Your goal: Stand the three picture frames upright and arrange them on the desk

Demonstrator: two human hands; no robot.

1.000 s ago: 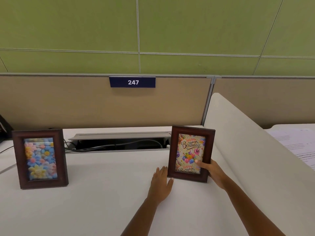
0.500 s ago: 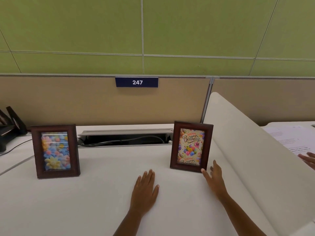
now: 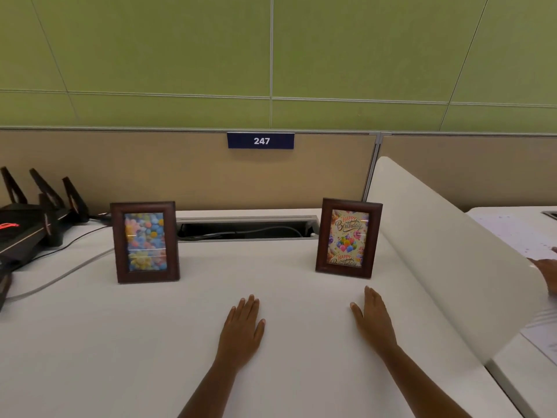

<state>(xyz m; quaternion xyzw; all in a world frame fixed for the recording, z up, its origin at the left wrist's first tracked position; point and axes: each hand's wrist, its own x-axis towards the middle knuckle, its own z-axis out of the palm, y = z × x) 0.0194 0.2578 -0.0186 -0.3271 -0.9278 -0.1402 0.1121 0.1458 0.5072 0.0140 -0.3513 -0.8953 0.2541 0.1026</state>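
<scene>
Dark brown wood borders both picture frames in view, each standing upright on the white desk [image 3: 120, 342]. Just beyond the fingertips of the right hand [image 3: 373, 322] stands the birthday frame [image 3: 348, 238], with balloons and "Happy Birthday" lettering, near but not touching them. Well off to the left of the left hand [image 3: 241, 330], and farther back than its fingertips, stands the flower frame [image 3: 144, 241]. Only these two frames show.

Both hands lie palm down on the desk with fingers stretched out flat, holding nothing. The left hand's fingers [image 3: 245, 307] are slightly spread; the right hand's are close together.

Between the two frames, beyond the fingertips of both hands, an open cable tray [image 3: 247, 229] is sunk into the desk with dark cords inside. Past the flower frame to the far left sits a black router [image 3: 27, 224] with upright antennas and a red glow, and a grey cable [image 3: 60, 274] runs across the desk from it toward the flower frame's left side. Right of the right hand a white curved divider [image 3: 452, 267] rises, closing off that side; the birthday frame stands just beside its base. Beyond the divider lie papers [image 3: 518, 233] and part of another person's hand [image 3: 547, 271]. Behind everything a beige partition [image 3: 180, 170] carries a blue plate [image 3: 260, 140] reading 247, under green wall panels [image 3: 180, 55].
</scene>
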